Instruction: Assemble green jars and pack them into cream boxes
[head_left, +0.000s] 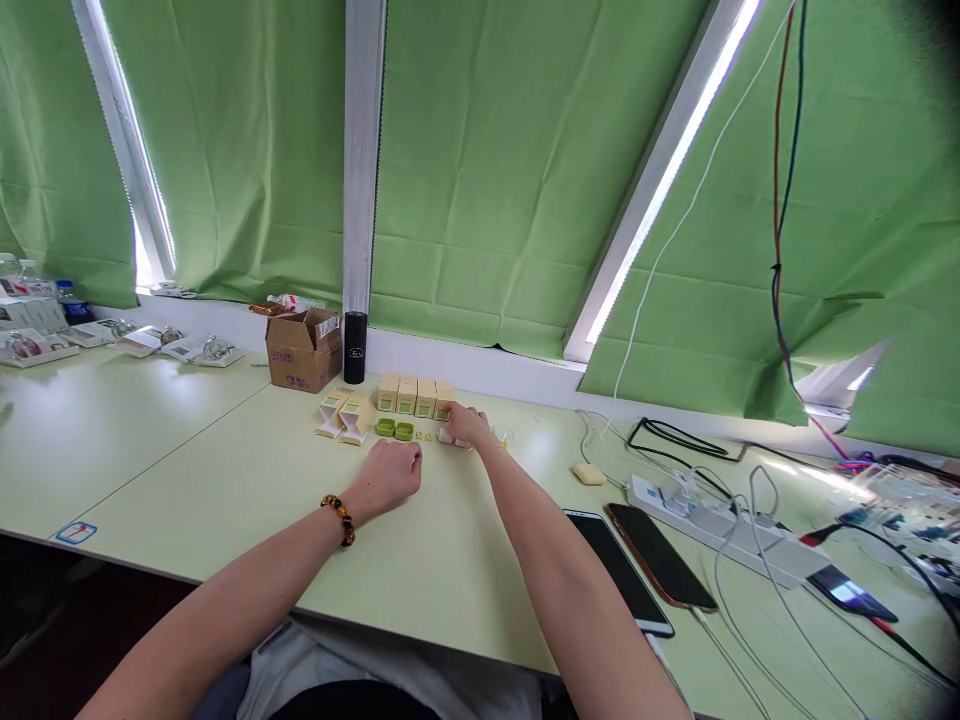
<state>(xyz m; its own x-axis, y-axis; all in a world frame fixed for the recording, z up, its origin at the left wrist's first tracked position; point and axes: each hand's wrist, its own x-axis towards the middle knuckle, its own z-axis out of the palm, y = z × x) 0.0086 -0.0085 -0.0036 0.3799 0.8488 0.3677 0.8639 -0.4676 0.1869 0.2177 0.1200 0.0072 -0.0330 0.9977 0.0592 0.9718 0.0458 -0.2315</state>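
Note:
My left hand (391, 472), with a beaded bracelet (342, 519) at its wrist, rests on the table in a loose fist, and nothing shows in it. My right hand (469, 426) reaches farther forward, fingers bent down and together over small pinkish-white pieces (448, 437); what the fingertips grip is hidden. Just behind it stands a row of several small cream boxes (406, 394) with green windows. Two open green trays (395, 429) lie between the hands, with tiny yellowish pieces (423, 436) beside them. Left of the trays are two opened cream cartons (355, 416).
A brown cardboard box (304, 352) and a black cylinder (355, 347) stand at the back. Two phones (660, 555), a white power strip (712, 525) and tangled cables lie to the right. Several packets (202, 349) sit far left. Green curtains hang behind the table (225, 470).

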